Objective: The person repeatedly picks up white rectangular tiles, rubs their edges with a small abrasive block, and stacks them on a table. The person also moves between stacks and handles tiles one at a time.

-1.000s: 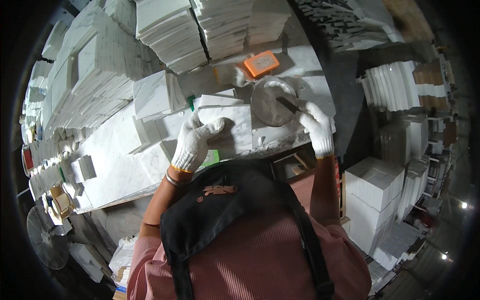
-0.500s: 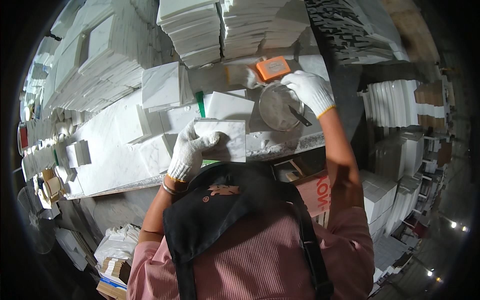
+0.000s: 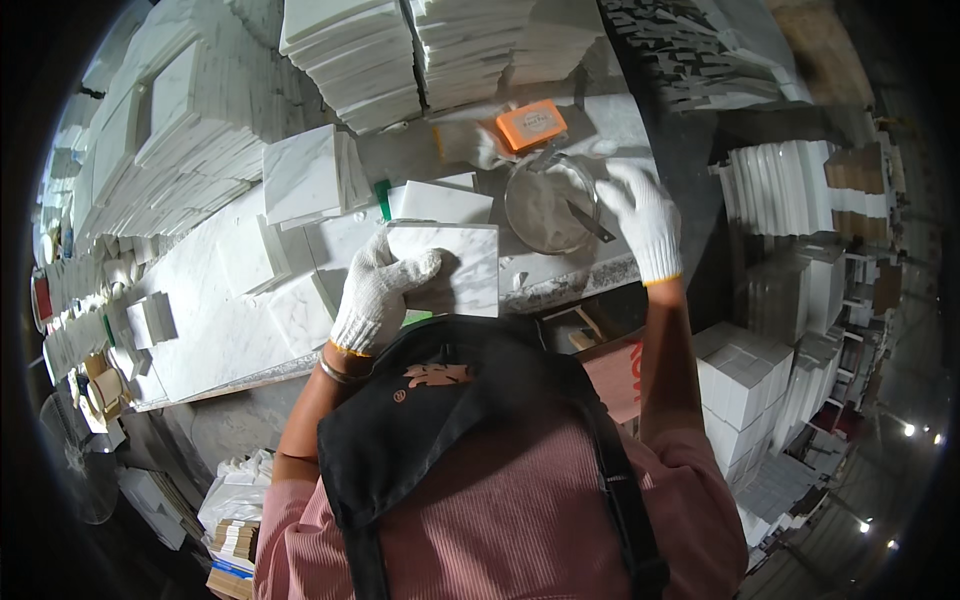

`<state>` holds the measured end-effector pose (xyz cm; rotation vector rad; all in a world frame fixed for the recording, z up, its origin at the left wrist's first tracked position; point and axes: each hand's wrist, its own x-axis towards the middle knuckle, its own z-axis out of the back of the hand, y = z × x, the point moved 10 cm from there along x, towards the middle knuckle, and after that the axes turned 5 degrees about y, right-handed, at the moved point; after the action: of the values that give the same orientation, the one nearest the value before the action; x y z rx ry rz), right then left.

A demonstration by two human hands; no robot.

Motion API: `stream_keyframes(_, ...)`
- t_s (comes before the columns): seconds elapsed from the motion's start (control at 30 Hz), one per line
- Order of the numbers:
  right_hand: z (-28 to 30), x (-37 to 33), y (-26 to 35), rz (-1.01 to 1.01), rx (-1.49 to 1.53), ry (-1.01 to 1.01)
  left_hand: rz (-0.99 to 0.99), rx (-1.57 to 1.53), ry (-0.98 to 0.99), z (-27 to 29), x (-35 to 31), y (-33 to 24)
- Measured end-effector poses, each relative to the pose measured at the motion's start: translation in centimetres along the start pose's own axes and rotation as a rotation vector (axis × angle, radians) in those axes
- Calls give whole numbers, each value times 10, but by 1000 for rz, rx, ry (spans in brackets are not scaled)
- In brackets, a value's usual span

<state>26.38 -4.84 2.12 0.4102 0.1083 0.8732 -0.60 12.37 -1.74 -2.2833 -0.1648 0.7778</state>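
Note:
My left hand [image 3: 372, 292], in a white knitted glove, grips a white, grey-veined marble tile [image 3: 470, 275] by its left side, thumb on top. The tile is held tilted over the table's front edge, close to my black apron. My right hand [image 3: 645, 225], gloved alike, hovers just right of a round bowl [image 3: 511, 215] of whitish paste. Its fingers are apart and nothing shows in them. A dark flat blade [image 3: 590, 222] leans out over the bowl's right side. At the bowl's far rim lies a greyish tool [image 3: 546, 156], its kind unclear.
An orange box [image 3: 532, 125] lies beyond the bowl beside a crumpled glove [image 3: 470, 143]. Loose tiles [image 3: 300, 178] and a green strip [image 3: 383, 198] lie left of it. Tall tile stacks [image 3: 350, 60] line the back; more tiles [image 3: 775, 195] stand to the right.
My right hand has drawn back from the bowl's far rim to the right and nearer me, its fingers spreading. My left hand keeps hold of the tile. The view has shifted slightly.

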Motion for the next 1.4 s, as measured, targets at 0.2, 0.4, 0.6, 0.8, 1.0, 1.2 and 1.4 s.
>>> stream_keyframes(0.2, -38, -48, -25, -438, -149, 337, 36, 88, 43, -20, 12, 4)
stream_keyframes(0.4, -28, -57, -41, -542, -126, 281, 11, 87, 61, -21, 20, 1)
stream_keyframes(0.6, -20, -57, -41, -458, 246, 166, -35, 8, 94, -18, 27, 4)
stream_keyframes(0.8, -55, -55, -52, -356, 622, 66, -9, 105, 55, -22, 27, 5)
stream_keyframes(1.0, -73, -52, -52, -417, 718, 116, -28, 66, -37, -22, 22, -1)
stream_keyframes(1.2, -84, -55, -54, -453, 873, 172, 5, 97, 75, -16, 25, 6)
stream_keyframes(1.4, -25, -62, -20, -589, 866, 167, -65, 57, 53, -25, 23, -2)
